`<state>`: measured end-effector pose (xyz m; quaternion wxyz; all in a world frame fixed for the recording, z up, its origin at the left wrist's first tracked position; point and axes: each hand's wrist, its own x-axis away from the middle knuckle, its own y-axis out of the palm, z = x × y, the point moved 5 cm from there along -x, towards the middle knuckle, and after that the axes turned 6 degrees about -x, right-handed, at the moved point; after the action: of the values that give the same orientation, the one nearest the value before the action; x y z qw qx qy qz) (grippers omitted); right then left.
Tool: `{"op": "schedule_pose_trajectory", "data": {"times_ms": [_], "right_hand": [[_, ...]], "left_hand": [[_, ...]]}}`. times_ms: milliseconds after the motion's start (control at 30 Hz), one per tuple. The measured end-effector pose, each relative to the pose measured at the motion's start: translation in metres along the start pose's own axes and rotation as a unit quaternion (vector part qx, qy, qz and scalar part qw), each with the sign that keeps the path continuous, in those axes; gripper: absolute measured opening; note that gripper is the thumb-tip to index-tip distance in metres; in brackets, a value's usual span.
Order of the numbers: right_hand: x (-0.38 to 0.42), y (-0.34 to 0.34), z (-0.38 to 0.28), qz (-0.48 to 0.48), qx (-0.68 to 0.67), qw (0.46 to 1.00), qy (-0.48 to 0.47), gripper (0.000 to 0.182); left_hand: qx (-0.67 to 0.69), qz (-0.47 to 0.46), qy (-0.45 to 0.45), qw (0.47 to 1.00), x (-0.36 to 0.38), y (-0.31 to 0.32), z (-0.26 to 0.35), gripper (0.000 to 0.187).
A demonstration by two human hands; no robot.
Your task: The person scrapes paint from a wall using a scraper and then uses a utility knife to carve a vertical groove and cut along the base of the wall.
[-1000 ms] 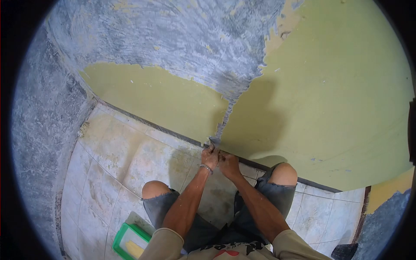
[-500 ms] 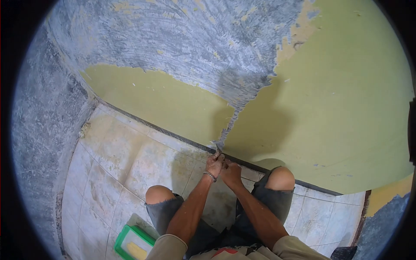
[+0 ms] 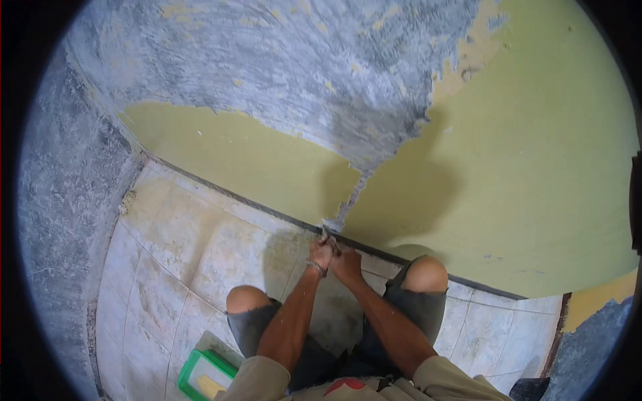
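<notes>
My left hand [image 3: 321, 254] is closed around a thin, dark scraper [image 3: 326, 232], whose tip points at the foot of the wall. Pressed against it on the right, my right hand [image 3: 346, 263] is closed too and appears to grip the same tool's handle, which the fingers mostly hide. Just beyond the tip, a narrow bare strip [image 3: 348, 204] runs up through the green paint [image 3: 267, 144] to a large grey scraped patch [image 3: 281, 73]. The tip is at or near the strip's lower end; exact contact cannot be made out.
A dark skirting edge [image 3: 267, 212] separates the wall from stained floor tiles [image 3: 244, 257]. A green-rimmed tray [image 3: 187, 369] with something yellow inside sits on the floor, lower left. A rough grey wall [image 3: 63, 200] stands at left. My bent knees flank both arms.
Both hands have shifted slightly left and down along with the scraper. Its tip has moved left near the skirting, and more of the strip's lower end shows.
</notes>
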<state>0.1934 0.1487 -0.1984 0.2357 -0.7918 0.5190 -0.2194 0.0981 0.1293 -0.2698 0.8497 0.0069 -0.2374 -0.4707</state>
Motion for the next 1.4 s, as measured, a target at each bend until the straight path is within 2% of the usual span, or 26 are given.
{"op": "schedule_pose_trajectory", "data": {"times_ms": [67, 100, 167, 200, 233, 300, 367, 400, 433, 467, 567, 600, 700, 833, 867, 933, 967, 1000, 1033, 1067, 1100, 1167, 1200, 1267, 1333, 1400], "right_hand": [[0.021, -0.025, -0.025, -0.003, -0.055, 0.997, 0.046, 0.026], [0.015, -0.020, -0.020, -0.006, -0.054, 0.997, 0.049, 0.026], [-0.005, -0.004, -0.006, -0.011, 0.017, 1.000, 0.012, 0.024], [-0.005, 0.008, 0.011, -0.016, 0.018, 1.000, 0.019, 0.024], [-0.006, 0.017, 0.024, -0.006, 0.020, 1.000, -0.011, 0.026], [-0.005, 0.011, 0.016, 0.014, 0.019, 0.998, -0.055, 0.028], [0.020, -0.014, -0.009, 0.066, -0.042, 0.996, -0.039, 0.027], [0.027, -0.027, -0.014, 0.043, -0.027, 0.999, 0.002, 0.027], [0.023, -0.024, -0.009, 0.039, -0.026, 0.999, 0.005, 0.027], [0.016, -0.017, -0.003, 0.018, -0.030, 0.999, 0.002, 0.027], [0.009, -0.012, 0.004, 0.009, -0.019, 0.999, -0.035, 0.028], [0.017, -0.018, 0.001, 0.023, -0.032, 0.999, -0.019, 0.030], [0.014, -0.019, 0.001, 0.027, -0.044, 0.999, -0.008, 0.031], [0.003, -0.006, 0.016, 0.002, 0.021, 1.000, -0.001, 0.030], [0.005, -0.009, 0.015, 0.006, 0.020, 1.000, -0.007, 0.030], [0.020, -0.026, -0.004, 0.020, -0.039, 0.998, 0.048, 0.029], [0.008, -0.017, 0.003, 0.019, -0.039, 0.998, 0.046, 0.029], [-0.008, -0.001, 0.015, 0.011, -0.015, 0.999, 0.026, 0.028], [-0.010, 0.006, 0.018, 0.003, 0.009, 1.000, 0.011, 0.027], [-0.005, 0.008, 0.023, 0.000, 0.012, 1.000, 0.014, 0.027], [-0.007, 0.006, 0.019, -0.016, 0.012, 1.000, 0.021, 0.027], [-0.011, -0.005, 0.008, -0.023, 0.008, 1.000, 0.017, 0.027], [-0.006, -0.005, 0.007, -0.039, 0.010, 0.999, -0.013, 0.028], [0.013, -0.016, -0.007, -0.059, 0.011, 0.998, -0.034, 0.030], [0.043, -0.052, -0.043, -0.089, -0.195, 0.964, 0.158, 0.031], [0.050, -0.062, -0.035, -0.106, -0.204, 0.962, 0.146, 0.031]], "left_hand": [[-0.115, 0.016, 0.076, 0.990, -0.023, -0.015, -0.049, 0.009], [-0.114, 0.018, 0.071, 0.991, -0.019, -0.014, -0.043, 0.009], [0.001, 0.001, 0.038, 0.999, -0.014, -0.006, -0.010, 0.009], [-0.059, -0.042, 0.007, 0.997, -0.039, -0.018, -0.034, 0.011], [-0.059, -0.043, 0.001, 0.997, -0.023, -0.015, -0.033, 0.011], [0.070, -0.021, -0.036, 0.997, 0.000, -0.004, -0.003, 0.010], [0.199, -0.045, -0.020, 0.979, -0.016, -0.003, -0.023, 0.018], [0.025, -0.012, 0.013, 1.000, 0.004, 0.004, -0.011, 0.021], [-0.150, 0.018, 0.049, 0.987, 0.014, 0.009, 0.003, 0.024], [-0.142, -0.004, -0.006, 0.990, 0.011, 0.007, 0.003, 0.021], [-0.040, -0.008, -0.034, 0.999, -0.009, 0.000, -0.022, 0.011], [-0.049, -0.016, 0.032, 0.998, -0.005, 0.005, -0.015, 0.012], [-0.150, 0.005, 0.024, 0.988, 0.008, 0.014, -0.008, 0.017], [-0.032, -0.032, -0.074, 0.996, 0.019, 0.014, 0.016, 0.014], [-0.032, -0.033, -0.068, 0.997, 0.020, 0.016, 0.014, 0.014], [-0.175, 0.014, 0.063, 0.983, 0.012, 0.013, 0.002, 0.012], [-0.173, 0.015, 0.064, 0.983, -0.012, 0.006, -0.019, 0.012], [-0.148, 0.007, 0.087, 0.985, -0.038, -0.006, -0.045, 0.012], [-0.123, -0.001, 0.106, 0.987, -0.027, -0.005, -0.027, 0.012], [0.094, -0.043, -0.056, 0.993, -0.018, -0.004, -0.023, 0.013], [0.096, -0.046, -0.052, 0.993, -0.015, -0.001, -0.023, 0.013], [-0.009, 0.028, -0.043, 0.999, -0.013, -0.005, -0.018, 0.009], [0.068, -0.010, -0.022, 0.997, 0.001, 0.002, -0.001, 0.008], [0.065, -0.019, -0.018, 0.998, 0.031, 0.014, 0.035, 0.008], [0.071, -0.022, -0.013, 0.997, 0.043, 0.028, 0.039, 0.009], [0.027, -0.003, 0.100, 0.995, 0.050, 0.039, 0.044, 0.011]]}}
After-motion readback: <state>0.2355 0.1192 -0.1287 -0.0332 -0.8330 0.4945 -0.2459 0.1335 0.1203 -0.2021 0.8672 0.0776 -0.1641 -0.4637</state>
